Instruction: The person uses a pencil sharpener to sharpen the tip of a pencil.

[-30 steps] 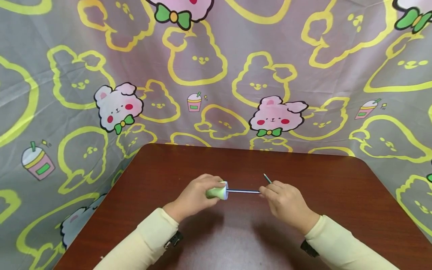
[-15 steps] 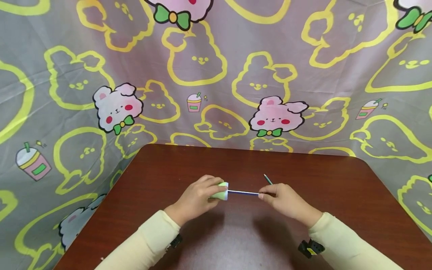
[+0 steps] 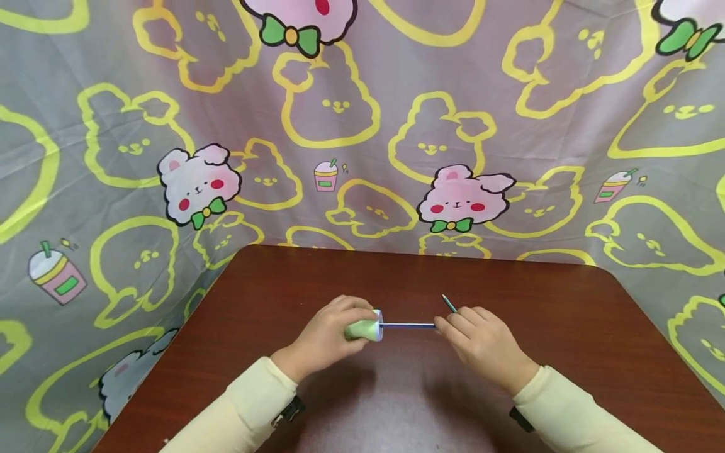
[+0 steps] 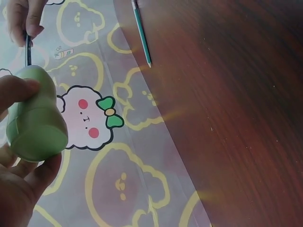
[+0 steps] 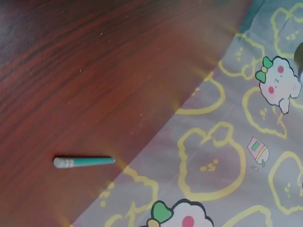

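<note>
My left hand [image 3: 328, 327] grips a green, gourd-shaped pencil sharpener [image 3: 362, 329], lying sideways with its whitish end facing right. A dark blue pencil [image 3: 408, 325] runs from that end to my right hand [image 3: 481, 336], whose thumb and fingers pinch it; the pencil's tip is hidden in the sharpener. In the left wrist view the thumb lies over the sharpener [image 4: 38, 118], fingers beneath it. The right hand [image 4: 26, 19] shows there at the top left, on the pencil [image 4: 28, 49]. Both hands are above the table, and their shadows fall on it.
A teal pencil [image 3: 449, 303] lies on the brown wooden table [image 3: 317, 270], just beyond the right hand. The right wrist view shows this teal pencil [image 5: 85, 161] near the table edge. Patterned cloth [image 3: 362, 163] hangs behind and at the sides.
My right hand has turned at the wrist, out and then back over, with the pencil turning in its fingers. The left hand and sharpener have stayed nearly in place.
</note>
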The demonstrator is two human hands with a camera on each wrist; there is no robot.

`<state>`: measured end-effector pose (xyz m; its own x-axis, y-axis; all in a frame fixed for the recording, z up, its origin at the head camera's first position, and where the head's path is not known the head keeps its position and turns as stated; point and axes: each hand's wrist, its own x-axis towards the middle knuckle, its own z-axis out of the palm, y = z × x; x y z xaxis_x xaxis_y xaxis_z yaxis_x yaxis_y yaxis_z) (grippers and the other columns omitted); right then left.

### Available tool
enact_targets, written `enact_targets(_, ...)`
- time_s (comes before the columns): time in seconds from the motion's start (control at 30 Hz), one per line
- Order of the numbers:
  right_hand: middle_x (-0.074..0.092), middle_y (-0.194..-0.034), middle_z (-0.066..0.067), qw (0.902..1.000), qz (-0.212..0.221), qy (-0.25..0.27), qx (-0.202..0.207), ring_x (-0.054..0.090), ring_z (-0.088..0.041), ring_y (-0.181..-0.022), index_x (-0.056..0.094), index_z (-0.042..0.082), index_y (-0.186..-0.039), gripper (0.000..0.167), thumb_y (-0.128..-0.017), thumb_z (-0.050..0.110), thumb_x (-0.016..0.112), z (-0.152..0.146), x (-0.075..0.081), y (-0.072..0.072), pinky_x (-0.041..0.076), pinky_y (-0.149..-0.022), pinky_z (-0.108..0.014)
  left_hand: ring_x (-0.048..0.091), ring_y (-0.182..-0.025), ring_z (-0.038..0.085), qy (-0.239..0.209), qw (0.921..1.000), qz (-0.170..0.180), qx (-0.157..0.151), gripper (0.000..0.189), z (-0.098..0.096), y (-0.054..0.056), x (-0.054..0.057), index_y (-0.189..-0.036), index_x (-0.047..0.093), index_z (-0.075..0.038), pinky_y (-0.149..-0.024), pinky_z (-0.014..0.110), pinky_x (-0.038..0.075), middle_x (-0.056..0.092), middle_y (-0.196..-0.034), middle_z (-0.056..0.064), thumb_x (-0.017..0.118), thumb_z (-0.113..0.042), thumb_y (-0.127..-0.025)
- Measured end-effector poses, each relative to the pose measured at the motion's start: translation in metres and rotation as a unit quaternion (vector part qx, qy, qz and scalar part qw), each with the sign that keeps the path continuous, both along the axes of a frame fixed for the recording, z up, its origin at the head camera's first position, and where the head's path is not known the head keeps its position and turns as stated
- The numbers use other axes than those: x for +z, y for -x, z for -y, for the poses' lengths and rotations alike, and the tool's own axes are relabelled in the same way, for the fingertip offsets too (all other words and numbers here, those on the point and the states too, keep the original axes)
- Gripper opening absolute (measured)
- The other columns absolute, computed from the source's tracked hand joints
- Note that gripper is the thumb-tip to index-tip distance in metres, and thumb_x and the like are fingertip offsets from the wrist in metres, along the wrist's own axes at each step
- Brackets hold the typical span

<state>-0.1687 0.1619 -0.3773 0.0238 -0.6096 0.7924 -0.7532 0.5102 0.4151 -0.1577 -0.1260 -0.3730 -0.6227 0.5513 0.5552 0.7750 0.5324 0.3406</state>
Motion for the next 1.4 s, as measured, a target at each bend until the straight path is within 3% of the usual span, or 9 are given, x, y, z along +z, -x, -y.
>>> enact_targets(0.27,0.051,-0.063,0.001,0.9997,0.021,0.004,0.009,0.043,-0.015,-0.052,0.067,0.003,-0.082,0.03,-0.1,0.014,0.046,-0.001,-0.004,-0.001,0.039,-0.046,-0.027,0.06,-0.098,0.017,-0.016,0.9991,-0.032,-0.022,0.038,-0.003,0.001,-0.001,-0.102,0.073,-0.009,-0.079,0.029,0.051,0.065,-0.106,0.002,0.081,-0.001,-0.066)
enact_targets(0.43,0.061,-0.068,0.006,0.9762,0.216,-0.012,-0.021,0.052,-0.006,-0.057,0.072,0.007,-0.085,0.026,-0.098,0.022,0.054,-0.004,-0.003,-0.009,0.044,-0.049,-0.022,0.06,-0.098,0.018,-0.002,0.9957,-0.087,-0.031,0.036,-0.004,0.003,-0.004,-0.099,0.074,-0.01,-0.08,0.027,0.052,0.066,-0.106,0.004,0.082,0.0,-0.066)
enact_targets(0.5,0.063,-0.069,0.007,0.9195,0.392,-0.024,-0.012,0.053,-0.002,-0.059,0.073,0.008,-0.085,0.022,-0.096,0.021,0.059,-0.005,0.001,-0.011,0.044,-0.051,-0.021,0.061,-0.098,0.019,0.009,0.9922,-0.119,-0.036,0.035,-0.004,0.004,-0.005,-0.098,0.074,-0.011,-0.08,0.026,0.052,0.065,-0.105,0.005,0.082,0.0,-0.065)
enact_targets(0.63,0.052,-0.059,0.006,0.7292,0.684,0.012,-0.003,0.046,-0.002,-0.054,0.069,0.005,-0.079,0.02,-0.093,0.016,0.061,-0.006,0.013,-0.009,0.038,-0.049,-0.022,0.061,-0.099,0.019,0.028,0.9871,-0.151,-0.046,0.035,-0.004,0.005,-0.007,-0.097,0.073,-0.012,-0.081,0.024,0.053,0.065,-0.106,0.006,0.082,0.0,-0.066)
enact_targets(0.7,0.043,-0.058,0.006,0.6899,0.724,0.014,-0.016,0.039,-0.005,-0.052,0.068,0.006,-0.08,0.019,-0.094,0.016,0.059,-0.006,0.016,-0.008,0.033,-0.048,-0.022,0.06,-0.099,0.019,0.031,0.9882,-0.145,-0.041,0.036,-0.004,0.005,-0.008,-0.097,0.073,-0.012,-0.08,0.025,0.053,0.065,-0.106,0.005,0.083,0.0,-0.065)
enact_targets(0.87,0.065,-0.086,0.008,0.7656,0.637,0.016,-0.085,0.054,-0.007,-0.073,0.071,0.01,-0.107,0.022,-0.092,0.025,0.064,-0.003,0.014,-0.01,0.046,-0.064,-0.028,0.06,-0.1,0.018,0.027,0.9933,-0.112,-0.013,0.038,-0.003,0.006,-0.008,-0.101,0.073,-0.012,-0.081,0.028,0.052,0.065,-0.107,0.003,0.082,-0.002,-0.066)
enact_targets(1.1,0.067,-0.092,-0.001,0.9651,0.246,0.004,-0.089,0.063,-0.02,-0.083,0.071,0.009,-0.105,0.031,-0.094,0.035,0.061,-0.005,0.0,-0.01,0.051,-0.069,-0.039,0.06,-0.101,0.017,-0.01,0.9999,-0.012,0.002,0.037,0.0,0.004,-0.002,-0.104,0.071,-0.009,-0.083,0.03,0.052,0.065,-0.108,0.001,0.08,-0.003,-0.069)
enact_targets(1.2,0.064,-0.079,-0.001,0.9929,0.109,-0.007,-0.047,0.057,-0.019,-0.068,0.07,0.005,-0.096,0.034,-0.102,0.028,0.047,-0.003,-0.002,-0.005,0.047,-0.06,-0.036,0.06,-0.102,0.017,-0.024,0.9991,0.035,-0.009,0.038,0.002,0.004,0.0,-0.106,0.07,-0.008,-0.085,0.03,0.051,0.066,-0.108,0.001,0.08,-0.004,-0.07)
enact_targets(1.4,0.055,-0.067,-0.001,0.9998,0.019,-0.009,-0.005,0.048,-0.018,-0.056,0.068,0.003,-0.085,0.031,-0.101,0.014,0.045,-0.001,-0.004,-0.002,0.042,-0.048,-0.03,0.062,-0.099,0.018,-0.031,0.9943,0.098,-0.03,0.038,0.002,0.002,0.001,-0.108,0.07,-0.007,-0.083,0.027,0.051,0.068,-0.108,0.003,0.079,-0.002,-0.071)
